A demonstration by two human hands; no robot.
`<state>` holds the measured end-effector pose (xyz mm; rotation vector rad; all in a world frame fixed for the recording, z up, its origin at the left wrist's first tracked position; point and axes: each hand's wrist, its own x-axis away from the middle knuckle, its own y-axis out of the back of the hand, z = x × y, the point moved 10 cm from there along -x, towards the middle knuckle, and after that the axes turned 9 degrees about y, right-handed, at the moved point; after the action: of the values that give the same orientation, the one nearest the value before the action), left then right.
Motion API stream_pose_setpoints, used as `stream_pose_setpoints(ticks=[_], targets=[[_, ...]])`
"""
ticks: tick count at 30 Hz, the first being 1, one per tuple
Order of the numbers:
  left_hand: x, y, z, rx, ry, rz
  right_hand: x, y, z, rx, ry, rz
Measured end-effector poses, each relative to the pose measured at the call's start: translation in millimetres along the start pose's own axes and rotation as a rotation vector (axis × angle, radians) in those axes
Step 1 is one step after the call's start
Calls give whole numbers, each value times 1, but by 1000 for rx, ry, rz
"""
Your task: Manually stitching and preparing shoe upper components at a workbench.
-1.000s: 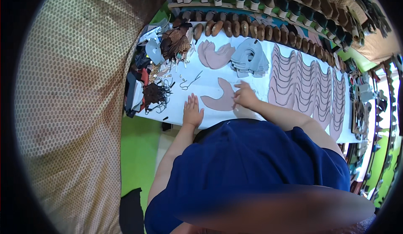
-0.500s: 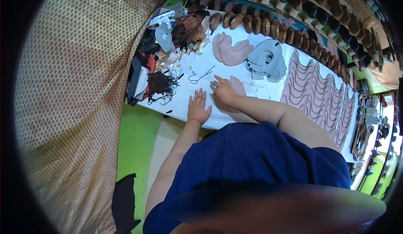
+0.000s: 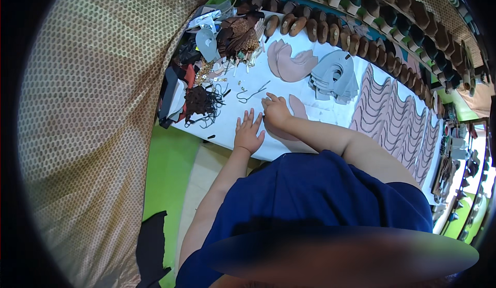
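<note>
Both of your two hands are over the white surface [image 3: 222, 127], side by side and near each other. Your left hand [image 3: 249, 135] lies flat near the front edge, its fingers spread apart, with nothing held in it. Your right hand [image 3: 277, 111] is on one curved pink piece [image 3: 298, 108], and your hand and arm hide part of it. I cannot tell if those fingers are pinching anything. This one piece lies flat on the surface, in front of you. Past it is one pile of pink curved pieces [image 3: 297, 68], with at least two in it. Next to that, on the right, is one pile of grey shapes [image 3: 325, 76], too close together to count, with one small black thing [image 3: 347, 57] on top. Farther right, many pink pieces with dark wavy edges [image 3: 372, 102] overlap in rows. One thin bent string or wire [image 3: 256, 92] lies beyond your hands. To your left is one tangle of dark strings [image 3: 199, 102], and one short black bit [image 3: 211, 136] sits near the front edge. More than ten brown shoe shapes [image 3: 323, 31] line the back.
</note>
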<state>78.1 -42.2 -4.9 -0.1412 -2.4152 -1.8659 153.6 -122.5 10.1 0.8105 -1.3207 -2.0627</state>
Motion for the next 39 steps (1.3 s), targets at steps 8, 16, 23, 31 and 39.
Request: stream_pose_setpoints(ticks=[8, 16, 23, 31, 39], targets=[[-2, 1, -3, -42, -3, 3, 4, -6, -4, 63, 57, -74], [1, 3, -1, -26, -5, -13, 66, 50, -79, -39, -58, -182], [0, -1, 4, 25, 23, -23, 143, 68, -105, -71, -247, -131], [0, -1, -4, -109, 31, 12, 165, 56, -109, -35, -226, -66], [10, -3, -18, -207, 70, -2, 167, 49, -96, -25, -187, -78]])
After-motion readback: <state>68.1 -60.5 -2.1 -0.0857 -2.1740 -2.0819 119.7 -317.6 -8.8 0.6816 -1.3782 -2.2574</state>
